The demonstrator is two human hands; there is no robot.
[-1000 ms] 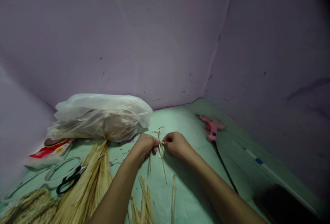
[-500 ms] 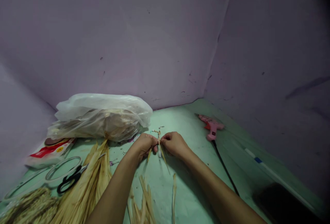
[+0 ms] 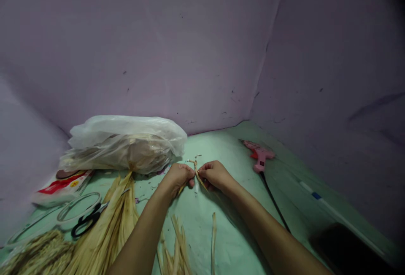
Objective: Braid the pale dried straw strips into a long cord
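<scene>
Left hand [image 3: 177, 177] and right hand [image 3: 215, 174] pinched shut on thin dried husk strips [image 3: 196, 170], held between them just above green table [image 3: 228, 233]. Loose husk strips [image 3: 177, 249] lying nearer the camera. Plastic bag of husks [image 3: 126, 144] behind left hand. Black scissors [image 3: 87, 220] far left. Pink glue gun [image 3: 260, 156] right, well apart.

Layout on the mint-green tabletop [image 3: 221, 233]. Centre: left hand [image 3: 177, 178] and right hand [image 3: 215, 174], side by side, with the thin braided straw strip [image 3: 195, 168] between them. Behind and left of the hands: clear plastic bag of dried husks [image 3: 126, 144]. Left foreground: black-handled scissors [image 3: 86, 221] beside the loose pale straw bundle [image 3: 110, 224]. Right: pink plastic glue gun [image 3: 260, 155], near the wall.
</scene>
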